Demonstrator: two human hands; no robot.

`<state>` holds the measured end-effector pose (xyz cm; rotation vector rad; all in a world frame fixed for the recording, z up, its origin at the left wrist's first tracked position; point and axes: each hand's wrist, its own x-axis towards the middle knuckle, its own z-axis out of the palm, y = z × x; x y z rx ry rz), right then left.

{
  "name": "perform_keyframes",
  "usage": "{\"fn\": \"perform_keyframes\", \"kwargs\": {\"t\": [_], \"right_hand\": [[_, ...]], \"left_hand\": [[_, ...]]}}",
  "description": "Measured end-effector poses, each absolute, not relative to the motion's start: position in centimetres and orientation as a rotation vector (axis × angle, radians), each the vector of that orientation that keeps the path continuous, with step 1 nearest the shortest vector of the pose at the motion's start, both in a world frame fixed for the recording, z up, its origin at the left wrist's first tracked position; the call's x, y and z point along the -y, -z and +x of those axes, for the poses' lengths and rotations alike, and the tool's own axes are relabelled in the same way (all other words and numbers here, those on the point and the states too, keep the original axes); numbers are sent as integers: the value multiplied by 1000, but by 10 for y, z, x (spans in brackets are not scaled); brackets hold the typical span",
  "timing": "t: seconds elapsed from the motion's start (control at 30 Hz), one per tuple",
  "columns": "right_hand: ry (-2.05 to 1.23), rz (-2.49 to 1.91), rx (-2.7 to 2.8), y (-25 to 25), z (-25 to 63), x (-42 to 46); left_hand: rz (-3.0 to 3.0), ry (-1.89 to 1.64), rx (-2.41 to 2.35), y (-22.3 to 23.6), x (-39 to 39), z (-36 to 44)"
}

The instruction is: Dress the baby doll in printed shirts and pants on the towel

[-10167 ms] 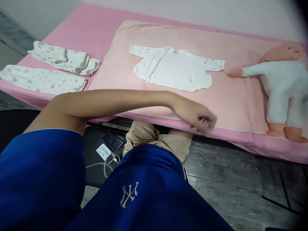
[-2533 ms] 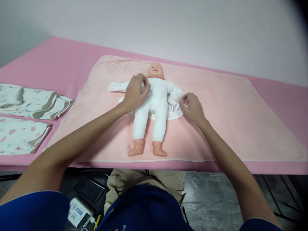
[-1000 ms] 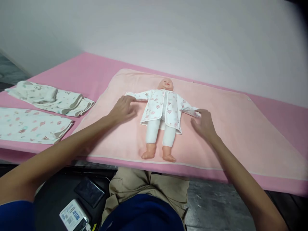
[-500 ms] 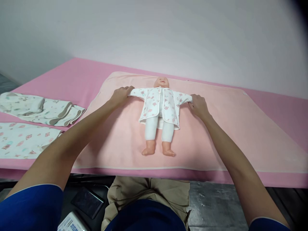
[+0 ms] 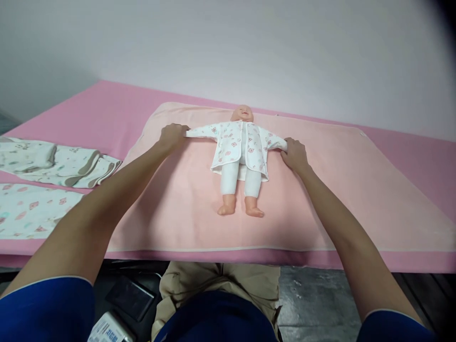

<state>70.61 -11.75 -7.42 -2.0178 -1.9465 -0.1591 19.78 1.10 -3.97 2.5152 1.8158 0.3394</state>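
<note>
1. A doll (image 5: 230,178) is lying face up, feet toward the viewer, on a peach blanket (image 5: 206,232) that is covering part of a pink-draped table (image 5: 99,114).
2. It is wearing a white printed jacket (image 5: 228,142), whose front panels are lying parted over its chest.
3. The left hand (image 5: 173,134) is gripping one sleeve end, and the right hand (image 5: 295,153) is gripping the other.
4. Both sleeves are stretching sideways; the doll's hands are not showing, so whether the person is holding cloth alone, I cannot tell.
5. Straightening well probably means pulling lightly and equally, so neither shoulder is straining and the parted front is sitting centred.
6. Folded printed cloths (image 5: 76,164) are resting farther left, well apart from the doll.
</note>
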Motion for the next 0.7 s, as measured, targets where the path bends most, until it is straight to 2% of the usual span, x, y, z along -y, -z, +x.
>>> {"fn": "perform_keyframes", "kwargs": {"t": [0.13,0.23,0.33,0.43,0.57,0.63,0.7], "right_hand": [[105,-2182,1684,91,716,130],[131,-2294,1581,96,719,141],[186,-2286,1568,84,694,176],[202,-1985,1762,62,638,248],[227,-1767,1796,66,570,376],[253,-1663,1844,92,554,433],[299,-1466,1981,126,546,474]], "left_hand": [[2509,-317,-1851,46,6,161],[2563,-450,-1863,42,40,143],[2636,-692,-1624,34,121,149],[2583,-833,-1162,47,251,175],[2519,-231,-138,128,404,175],[2468,-87,-264,180,437,139],[2407,-94,-828,227,445,82]]}}
